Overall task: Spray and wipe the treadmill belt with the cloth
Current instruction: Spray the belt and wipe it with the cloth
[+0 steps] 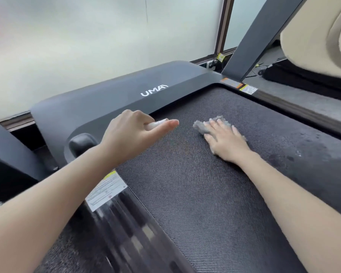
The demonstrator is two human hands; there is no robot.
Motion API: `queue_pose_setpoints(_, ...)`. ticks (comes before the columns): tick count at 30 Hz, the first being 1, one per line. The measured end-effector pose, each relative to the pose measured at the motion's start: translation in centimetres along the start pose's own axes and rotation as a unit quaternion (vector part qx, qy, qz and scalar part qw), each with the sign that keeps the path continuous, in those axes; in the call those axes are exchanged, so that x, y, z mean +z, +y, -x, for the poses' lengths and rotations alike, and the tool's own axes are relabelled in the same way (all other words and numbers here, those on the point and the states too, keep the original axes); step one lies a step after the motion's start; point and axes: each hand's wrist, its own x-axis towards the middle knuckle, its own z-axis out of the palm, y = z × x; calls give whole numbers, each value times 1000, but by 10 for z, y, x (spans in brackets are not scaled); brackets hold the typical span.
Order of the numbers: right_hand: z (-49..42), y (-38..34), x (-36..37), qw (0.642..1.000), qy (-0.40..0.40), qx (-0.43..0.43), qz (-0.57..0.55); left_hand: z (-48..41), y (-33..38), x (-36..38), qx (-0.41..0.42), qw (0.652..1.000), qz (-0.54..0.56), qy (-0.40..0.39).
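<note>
**Flat palm on the cloth, white tube in the other hand**

The treadmill belt [185, 184] filled the middle of the view. Its long axis ran from the bottom edge up to the dark motor cover [110, 99], which bore a white logo. The grey cloth [201, 127] lay crumpled on the far part of the belt, near the cover, with no clear long axis. It stuck out mostly to the left of the fingers and beyond their tips.

The right hand [224, 141] pressed flat on the cloth, its fingers straight, slightly spread and pointing up and left toward the cover. The left hand [133, 133] hovered just left of the cloth, at the belt's front left corner. Its fingers were curled round a small white tube [157, 124] and its thumb lay straight beside it. The tube's long axis ran across the belt, and its visible end pointed right, toward the cloth. What kind of tube it was could not be told.

Dark wet blotches [295, 154] marked the belt's right side. A warning label [104, 192] sat on the left side rail, a slanted upright [258, 36] rose at the far right corner, and a frosted window [87, 36] stood behind
</note>
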Motion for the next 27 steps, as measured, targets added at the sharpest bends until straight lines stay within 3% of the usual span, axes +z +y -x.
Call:
queue_pose_setpoints(3, -25, 4, 0, 998, -16, 67, 11, -1, 1, -4, 9, 1000, 4, -3)
queue_pose_setpoints(5, -18, -14, 2, 999, -23, 48, 6, -1, 3, -6, 17, 1000, 6, 0)
queue_pose_setpoints(8, 15, -60, 9, 997, -31, -71, -12, -3, 5, -9, 24, 1000, -5, 7)
queue_pose_setpoints(12, 72, -128, 17, 964, -22, -265, -11, -2, 5, -10, 29, 999, -14, 9)
queue_pose_setpoints(16, 94, -128, 17, 950, -33, -311, 2, 1, 0, -8, 21, 1000, -15, 8)
queue_pose_setpoints(19, 77, -98, 13, 965, -30, -259, 24, 2, 1, 1, 22, 999, -23, 5)
queue_pose_setpoints(23, 25, -2, -2, 998, -18, -56, 14, 0, 6, 19, 21, 1000, -9, -10)
queue_pose_setpoints(27, 14, 93, -12, 992, -18, 127, 2, -9, 14, 40, 21, 999, -27, -26)
